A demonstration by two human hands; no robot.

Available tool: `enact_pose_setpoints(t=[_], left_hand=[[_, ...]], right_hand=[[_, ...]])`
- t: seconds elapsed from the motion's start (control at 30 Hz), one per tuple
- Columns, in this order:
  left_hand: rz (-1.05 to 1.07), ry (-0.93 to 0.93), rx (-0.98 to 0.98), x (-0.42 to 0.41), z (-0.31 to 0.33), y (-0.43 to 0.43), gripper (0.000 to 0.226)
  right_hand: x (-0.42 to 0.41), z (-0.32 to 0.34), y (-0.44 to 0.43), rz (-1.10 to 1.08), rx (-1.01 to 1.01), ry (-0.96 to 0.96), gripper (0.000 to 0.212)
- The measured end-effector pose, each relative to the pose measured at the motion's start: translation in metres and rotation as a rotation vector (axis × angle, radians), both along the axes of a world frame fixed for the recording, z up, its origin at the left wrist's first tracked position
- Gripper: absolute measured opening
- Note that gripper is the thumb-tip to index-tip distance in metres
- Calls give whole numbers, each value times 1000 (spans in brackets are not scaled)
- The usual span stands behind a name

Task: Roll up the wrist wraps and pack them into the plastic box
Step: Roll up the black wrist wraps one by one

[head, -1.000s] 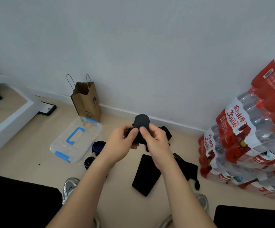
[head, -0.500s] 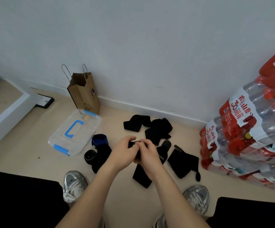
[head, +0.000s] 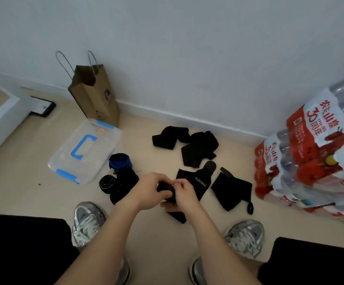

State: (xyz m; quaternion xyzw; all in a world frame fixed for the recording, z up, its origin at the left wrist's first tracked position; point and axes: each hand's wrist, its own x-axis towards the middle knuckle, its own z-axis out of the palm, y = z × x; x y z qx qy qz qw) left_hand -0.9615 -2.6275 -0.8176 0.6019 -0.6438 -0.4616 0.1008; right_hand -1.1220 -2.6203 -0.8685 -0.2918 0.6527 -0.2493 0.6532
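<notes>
Because a tight roll needs tension from both sides, the left hand point(head: 148, 190) and right hand point(head: 185, 195) meet low in the middle. Their fingers point(head: 180, 183) curl round the black wrist wrap point(head: 165, 189), pinching its small roll while the loose tail hangs toward the floor point(head: 33, 192). To the left, a blue roll point(head: 120, 161) and a black roll point(head: 107, 183) lie just beside the plastic box point(head: 84, 149). Its lid point(head: 97, 153) is on and would need opening before packing. Flat wraps point(head: 230, 188) wait far and right, near the bottled-water packs point(head: 310, 151). A paper bag point(head: 97, 99) stands behind the box.
</notes>
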Motion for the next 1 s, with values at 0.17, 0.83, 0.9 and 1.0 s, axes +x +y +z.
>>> enact_pose_setpoints(t=[0.17, 0.83, 0.9, 1.0], left_hand=[[32, -359, -144, 2, -36, -9, 35], [-40, -682, -288, -26, -77, -28, 39], [-53, -559, -320, -39, -70, -26, 35], [-122, -395, -284, -57, -59, -19, 32]], right_hand=[[-48, -34, 4, 178, -298, 707, 20], [-156, -81, -10, -531, 8, 347, 72], [-155, -77, -13, -357, -5, 432, 51], [-151, -68, -13, -18, -48, 644, 43]])
